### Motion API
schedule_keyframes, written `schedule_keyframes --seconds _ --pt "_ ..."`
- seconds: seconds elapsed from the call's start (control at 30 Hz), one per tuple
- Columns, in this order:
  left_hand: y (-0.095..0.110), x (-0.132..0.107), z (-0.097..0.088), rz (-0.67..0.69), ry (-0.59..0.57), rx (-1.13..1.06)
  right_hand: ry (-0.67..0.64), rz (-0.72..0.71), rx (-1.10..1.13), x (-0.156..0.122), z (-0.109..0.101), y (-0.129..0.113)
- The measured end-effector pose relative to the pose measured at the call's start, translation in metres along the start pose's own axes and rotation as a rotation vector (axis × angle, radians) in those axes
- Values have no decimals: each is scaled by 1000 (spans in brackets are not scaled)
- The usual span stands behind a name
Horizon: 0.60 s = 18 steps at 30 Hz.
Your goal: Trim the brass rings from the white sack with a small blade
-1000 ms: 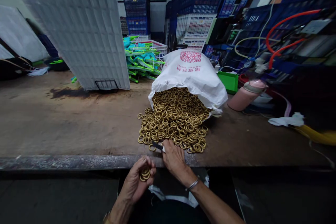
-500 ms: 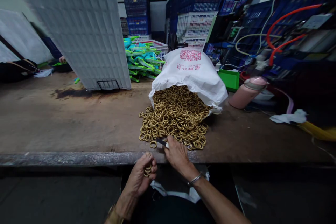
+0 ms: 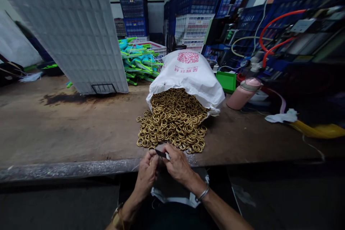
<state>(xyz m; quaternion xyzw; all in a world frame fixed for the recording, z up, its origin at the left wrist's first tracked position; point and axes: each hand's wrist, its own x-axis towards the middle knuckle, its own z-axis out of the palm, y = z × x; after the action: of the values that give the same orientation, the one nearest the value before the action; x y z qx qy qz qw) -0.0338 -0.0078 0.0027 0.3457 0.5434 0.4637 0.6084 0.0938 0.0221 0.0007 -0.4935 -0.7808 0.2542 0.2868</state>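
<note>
A heap of brass rings (image 3: 172, 122) spills from a white sack (image 3: 188, 75) onto the worn wooden bench (image 3: 67, 129). My left hand (image 3: 147, 172) is curled closed at the bench's front edge, its fingertips meeting my right hand; the rings it held earlier are hidden inside it. My right hand (image 3: 178, 165), with a metal bangle on the wrist, pinches a thin dark tool (image 3: 161, 153) with a white end, pointing left toward my left fingers. Both hands sit just in front of the ring heap.
A tall white gridded panel (image 3: 72, 28) leans at the back left. Green and blue plastic parts (image 3: 137, 61) lie behind the sack. A pink bottle (image 3: 242, 93), a green box (image 3: 226, 81), hoses and stacked crates fill the right and back.
My left hand rose from below the bench edge to meet my right hand. The right hand drew the tool back from the rings toward me. The view shifted slightly right.
</note>
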Motion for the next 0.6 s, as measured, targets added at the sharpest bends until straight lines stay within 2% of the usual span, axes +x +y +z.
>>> schedule_keyframes --seconds 0.1,0.27,0.43,0.6 --pt "3 1 1 0 -30 44 3 21 121 -1 -2 -5" --pt "-2 2 0 -47 -41 37 -25 158 337 0 -3 -5" --pt "-4 1 0 51 10 17 -2 265 476 1 -2 -5" --pt "-3 0 1 169 16 68 -171 409 598 0 3 0"
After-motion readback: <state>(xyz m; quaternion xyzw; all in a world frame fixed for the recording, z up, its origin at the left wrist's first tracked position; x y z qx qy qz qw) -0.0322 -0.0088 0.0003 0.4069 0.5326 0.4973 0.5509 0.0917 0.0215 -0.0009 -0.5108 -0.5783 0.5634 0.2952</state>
